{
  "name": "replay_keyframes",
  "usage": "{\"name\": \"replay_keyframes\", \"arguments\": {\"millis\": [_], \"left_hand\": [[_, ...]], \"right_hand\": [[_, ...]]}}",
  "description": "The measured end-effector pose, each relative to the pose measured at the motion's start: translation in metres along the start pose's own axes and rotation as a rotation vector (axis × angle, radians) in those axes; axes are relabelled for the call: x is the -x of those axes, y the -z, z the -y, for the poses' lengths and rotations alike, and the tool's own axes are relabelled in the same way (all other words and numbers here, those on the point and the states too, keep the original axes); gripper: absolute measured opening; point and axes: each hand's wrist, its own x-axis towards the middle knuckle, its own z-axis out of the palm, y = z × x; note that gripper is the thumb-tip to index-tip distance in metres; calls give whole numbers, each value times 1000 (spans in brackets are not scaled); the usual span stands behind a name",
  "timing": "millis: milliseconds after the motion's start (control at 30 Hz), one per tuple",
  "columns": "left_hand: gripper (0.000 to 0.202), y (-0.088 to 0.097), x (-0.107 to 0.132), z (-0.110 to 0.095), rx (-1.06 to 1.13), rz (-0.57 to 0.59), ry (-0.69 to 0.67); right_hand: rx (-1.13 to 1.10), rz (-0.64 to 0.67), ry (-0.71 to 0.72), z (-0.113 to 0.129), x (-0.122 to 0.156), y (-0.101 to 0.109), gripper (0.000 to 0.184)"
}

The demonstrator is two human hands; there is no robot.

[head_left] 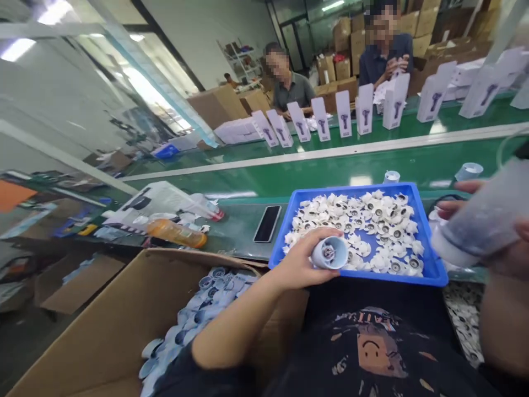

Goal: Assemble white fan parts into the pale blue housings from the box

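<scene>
Pale-blue housing (329, 252) held within left hand (302, 260), near blue tray (397, 279); right hand (507, 258) wrapped around blurred grey cylinder (475, 226).

A pale wall (198, 38) rose at the back, with a bright window (149, 91) to its left and a dark-framed door (295, 41) to its right. Strip lights (333, 5) shone overhead. A shelf (239, 58) stood near the wall, and brown cartons (343, 41) were stacked right of the door. A green desk (243, 179) with a pale rail (264, 160) ran across the middle; at the left, white bars (61, 156) slanted above a dim floor (16, 353).
</scene>
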Motion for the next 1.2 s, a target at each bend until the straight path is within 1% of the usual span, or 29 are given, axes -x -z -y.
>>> {"name": "replay_keyframes", "arguments": {"millis": [33,67,100,133,167,200,267,300,400,433,533,600,667,733,833,900,1000,1067,1100,1133,1167,1200], "left_hand": [[61,-18,-11,-1,43,15,-42],[65,-34,-19,-4,98,36,-67],[70,-48,-26,-7,162,66,-91],[74,-60,-31,-10,228,104,-120],[75,-69,-35,-14,286,142,-152],[73,-78,-38,-17,325,169,-177],[65,-92,-42,-21,358,165,-203],[61,-98,-42,-22,360,148,-204],[59,-111,-39,-25,392,80,-215],[57,-113,-37,-26,406,70,-234],[53,-114,-36,-30,426,72,-285],[53,-113,-36,-32,431,90,-271],[53,-113,-36,-33,442,100,-238],[52,-113,-35,-33,453,92,-232],[51,-114,-33,-33,452,58,-253],[53,-115,-32,-34,446,57,-231],[56,-116,-32,-32,423,79,-183],[63,-114,-32,-25,346,112,-162],[66,-112,-31,-20,282,131,-150],[68,-107,-29,-12,213,144,-137],[68,-102,-26,-4,153,137,-130],[65,-95,-22,5,103,105,-133]], "right_hand": [[-187,83,-93,15,-3,-14,53],[-324,48,-81,28,-5,-27,45],[-402,43,-71,39,-7,-39,39],[-460,-3,-42,48,-9,-49,34],[-487,-67,-46,55,-11,-57,31],[-500,-93,-74,59,-12,-63,34],[-515,-105,-112,62,-11,-70,42],[-531,-87,-119,63,-10,-70,46],[-575,-69,-129,62,-5,-67,54],[-570,-70,-143,61,-3,-65,60],[-515,-73,-183,62,0,-63,87],[-491,-88,-192,64,0,-63,93],[-485,-109,-207,66,0,-64,89],[-488,-103,-200,67,1,-65,87],[-460,-51,-186,66,2,-66,83],[-430,-55,-181,65,2,-69,71],[-445,-141,-141,64,1,-71,55],[-430,-182,-111,63,3,-64,49],[-393,-205,-94,61,4,-57,45],[-326,-233,-80,58,7,-47,42],[-216,-229,-77,54,10,-36,41],[-80,-224,-70,49,13,-24,43]]}}
